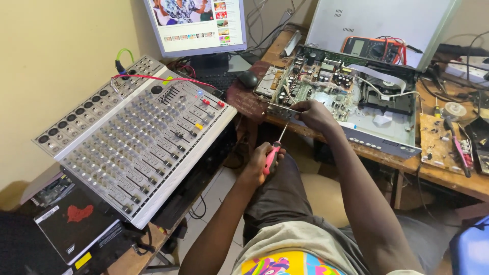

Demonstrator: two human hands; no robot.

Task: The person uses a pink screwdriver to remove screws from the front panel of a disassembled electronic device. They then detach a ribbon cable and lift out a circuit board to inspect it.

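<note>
My left hand (260, 162) is shut on a pink-handled screwdriver (274, 152), its shaft pointing up toward the rear panel of an opened disc player (377, 133). My right hand (313, 113) grips the near left corner of that player's metal frame. Inside the player lie a green circuit board (316, 84) with capacitors, white ribbon cables and a black disc drive (389, 99). The player rests on a wooden workbench (458, 178), and its grey lid (377, 23) leans at the back.
A large grey audio mixer (137, 137) with a red cable across it stands tilted at my left. Behind are a lit monitor (196, 23), a keyboard and a mouse (248, 79). A multimeter (369, 48), a loose brown circuit board (438, 142) and tools crowd the right bench.
</note>
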